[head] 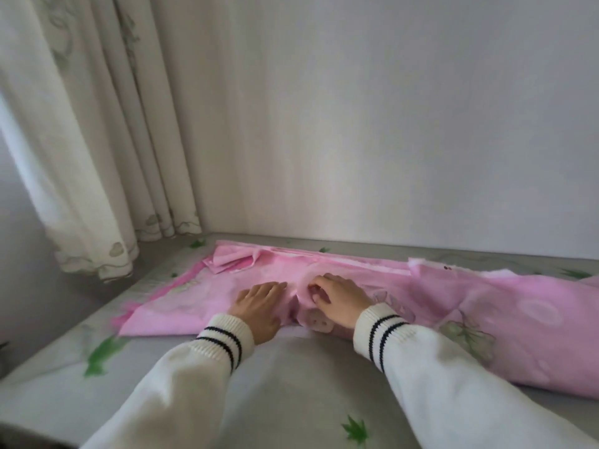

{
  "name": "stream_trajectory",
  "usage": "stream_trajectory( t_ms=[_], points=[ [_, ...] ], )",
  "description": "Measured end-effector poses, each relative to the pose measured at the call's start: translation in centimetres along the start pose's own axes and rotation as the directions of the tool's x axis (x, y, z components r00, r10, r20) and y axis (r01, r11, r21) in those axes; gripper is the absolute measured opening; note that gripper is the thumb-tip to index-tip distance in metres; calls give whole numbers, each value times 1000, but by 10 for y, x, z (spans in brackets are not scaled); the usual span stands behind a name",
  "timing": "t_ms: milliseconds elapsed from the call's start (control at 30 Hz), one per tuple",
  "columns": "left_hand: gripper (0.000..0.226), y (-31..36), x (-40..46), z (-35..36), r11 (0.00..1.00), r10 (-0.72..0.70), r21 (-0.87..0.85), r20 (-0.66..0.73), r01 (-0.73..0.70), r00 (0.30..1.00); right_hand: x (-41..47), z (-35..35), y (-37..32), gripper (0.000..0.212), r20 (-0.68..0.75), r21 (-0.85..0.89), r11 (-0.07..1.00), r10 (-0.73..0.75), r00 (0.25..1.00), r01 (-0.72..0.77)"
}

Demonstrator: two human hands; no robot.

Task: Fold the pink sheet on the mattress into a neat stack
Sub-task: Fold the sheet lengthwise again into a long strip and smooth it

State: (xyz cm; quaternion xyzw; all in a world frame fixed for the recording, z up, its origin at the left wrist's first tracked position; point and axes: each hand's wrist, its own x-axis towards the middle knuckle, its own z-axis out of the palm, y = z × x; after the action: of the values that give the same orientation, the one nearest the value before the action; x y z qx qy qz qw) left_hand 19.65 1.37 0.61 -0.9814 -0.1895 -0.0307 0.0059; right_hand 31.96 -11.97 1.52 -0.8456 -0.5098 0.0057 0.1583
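Pink sheet (421, 296) cut off at right edge; left hand (259, 306) flat, right hand (337, 296) pinching fold.

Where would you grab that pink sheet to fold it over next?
Probably the pink sheet at its loose right end, coming from the right: that part lies bunched and unfolded, while the left part lies flat under the left hand and right hand.

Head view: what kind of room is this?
Likely a bedroom: a mattress with a leaf-print cover set against a plain wall, pale curtains hanging at its far left corner, and a pink sheet spread on it.
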Motion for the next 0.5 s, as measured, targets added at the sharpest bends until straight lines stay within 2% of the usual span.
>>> stream_trajectory(
  t_ms=[267, 400, 500],
  points=[
    [63, -45, -4, 22, 995, -91, 47, 88, 87, 992, 0, 13, 2, 54, 173, -23, 999, -25, 985, 29],
    [65, -57, 1, 18, 992, -115, 59, 107, 109, 988, -3, 13, 8, 88, 233, -80, 996, -14, 972, 34],
    [65, -63, 5, 10, 989, -131, 85, 78, 125, 988, -9, 11, 9, 98, 212, -154, 988, 6, 977, 28]
  ],
)
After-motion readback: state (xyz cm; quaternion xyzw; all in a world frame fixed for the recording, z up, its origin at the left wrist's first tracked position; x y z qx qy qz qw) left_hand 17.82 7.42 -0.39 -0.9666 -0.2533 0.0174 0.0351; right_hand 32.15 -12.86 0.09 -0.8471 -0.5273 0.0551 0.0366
